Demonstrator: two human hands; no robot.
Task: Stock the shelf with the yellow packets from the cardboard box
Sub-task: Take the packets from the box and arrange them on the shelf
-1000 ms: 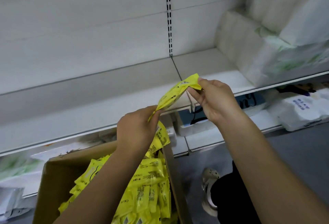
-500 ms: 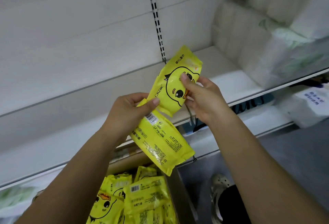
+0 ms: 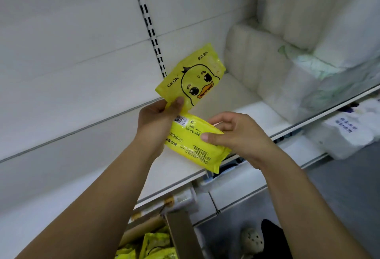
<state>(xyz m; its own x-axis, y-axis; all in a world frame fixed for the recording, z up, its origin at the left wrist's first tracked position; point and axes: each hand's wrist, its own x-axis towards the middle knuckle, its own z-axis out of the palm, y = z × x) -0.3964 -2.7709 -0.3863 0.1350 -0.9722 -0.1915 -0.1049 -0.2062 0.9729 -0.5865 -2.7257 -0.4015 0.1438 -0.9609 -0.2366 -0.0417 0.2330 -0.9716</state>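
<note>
My left hand (image 3: 158,119) pinches the lower corner of a yellow packet with a duck face (image 3: 191,75), held upright above the white shelf (image 3: 181,174). A second yellow packet (image 3: 195,143), back side and barcode up, lies between both hands; my right hand (image 3: 232,133) grips its right end with thumb on top. Whether the left hand also holds it is hidden. The cardboard box (image 3: 181,232) sits at the bottom with several more yellow packets (image 3: 152,248) inside.
White wrapped bulk packs (image 3: 287,69) fill the right part of the shelf. More white packs (image 3: 349,135) sit on the lower shelf at right. A slotted upright (image 3: 150,26) runs up the back panel. A shoe (image 3: 251,240) shows on the grey floor.
My right hand let go of the duck-face packet and dropped onto the lower packet. The left hand now holds the duck packet upright. The view tilted up towards the shelf.
</note>
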